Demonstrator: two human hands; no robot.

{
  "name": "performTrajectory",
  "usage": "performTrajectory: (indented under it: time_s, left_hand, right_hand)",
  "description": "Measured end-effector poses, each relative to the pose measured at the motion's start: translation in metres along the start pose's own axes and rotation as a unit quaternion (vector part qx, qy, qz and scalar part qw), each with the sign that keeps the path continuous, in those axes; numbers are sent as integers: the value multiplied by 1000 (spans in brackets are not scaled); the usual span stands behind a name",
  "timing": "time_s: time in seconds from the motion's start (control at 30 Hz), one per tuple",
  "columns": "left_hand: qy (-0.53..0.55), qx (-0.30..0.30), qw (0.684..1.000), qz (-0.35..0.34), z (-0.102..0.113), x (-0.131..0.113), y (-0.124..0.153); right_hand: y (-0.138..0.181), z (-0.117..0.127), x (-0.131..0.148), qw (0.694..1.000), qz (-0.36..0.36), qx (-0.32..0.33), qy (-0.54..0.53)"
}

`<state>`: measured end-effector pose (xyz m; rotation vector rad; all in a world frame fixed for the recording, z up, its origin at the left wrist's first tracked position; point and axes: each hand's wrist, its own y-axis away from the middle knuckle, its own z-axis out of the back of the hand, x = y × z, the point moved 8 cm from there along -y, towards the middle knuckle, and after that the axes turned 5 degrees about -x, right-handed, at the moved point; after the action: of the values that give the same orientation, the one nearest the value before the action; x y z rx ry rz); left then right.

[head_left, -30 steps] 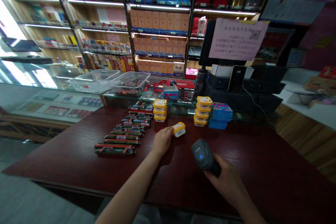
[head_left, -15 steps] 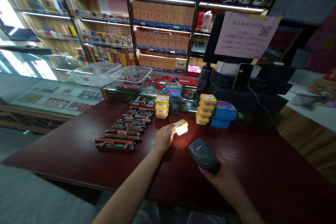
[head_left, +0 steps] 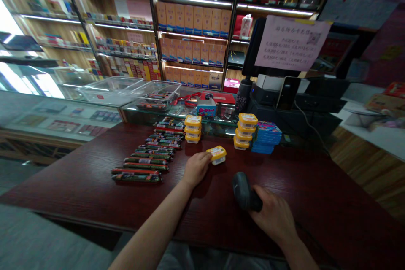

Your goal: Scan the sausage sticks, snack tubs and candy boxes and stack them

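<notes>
My left hand grips a small plastic tub with a yellow lid by its left side, at the middle of the dark wooden table. A barcode on the tub's white side faces me. In my right hand is a dark barcode scanner, its head tilted up beside the tub, apart from it. Behind the held tub, a stack of similar yellow-lidded tubs stands on the left. Another such stack stands on the right, next to a pile of blue packs.
Several long wrapped sticks lie in a row on the left. Behind the table, a glass counter holds clear plastic bins and a small blue-pink box. A monitor with a paper sign stands back right; stocked shelves line the wall.
The scanner's bright light on the tub has gone out. My right hand has turned the scanner's head upward and slightly right. My left hand keeps holding the tub in nearly the same place.
</notes>
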<state>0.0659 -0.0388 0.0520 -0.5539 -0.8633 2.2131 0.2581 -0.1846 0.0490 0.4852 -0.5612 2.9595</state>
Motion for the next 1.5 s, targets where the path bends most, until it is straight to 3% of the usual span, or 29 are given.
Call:
performTrajectory:
  time_s: [0.13,0.27,0.63,0.8,1.0,1.1,1.17,1.27,1.37,1.5]
  left_hand:
    - [5,27,998,-60,-4,-14,-1]
    - [4,78,992,-102,-14,-28,-11]
    - [-13,155,971,-179,-69,-77,-60]
    - [-15,147,977,-155,-81,-78,-63]
    - [14,142,977,-160,-76,-73,-60]
    - [15,121,977,-172,-60,-60,-59]
    - [-11,92,985,-144,-42,-37,-61]
    - [-82,10,996,-45,0,12,-70]
    - [-152,-78,982,76,45,62,-77]
    - [-205,-65,969,125,66,100,-86]
  right_hand:
    - [11,-14,-18,996,63,-55,15]
    - [19,-20,-27,992,83,-94,19]
    - [16,-19,-25,994,55,-90,7]
    - [14,-17,-25,996,48,-80,12]
    - [14,-18,-29,995,42,-85,0]
    - [15,-18,-29,995,48,-90,-5]
    - [16,-18,-29,994,49,-93,-3]
    - [17,-18,-28,995,50,-90,-2]
    - [18,-19,-29,995,48,-88,2]
    - [18,-21,-29,995,55,-84,0]
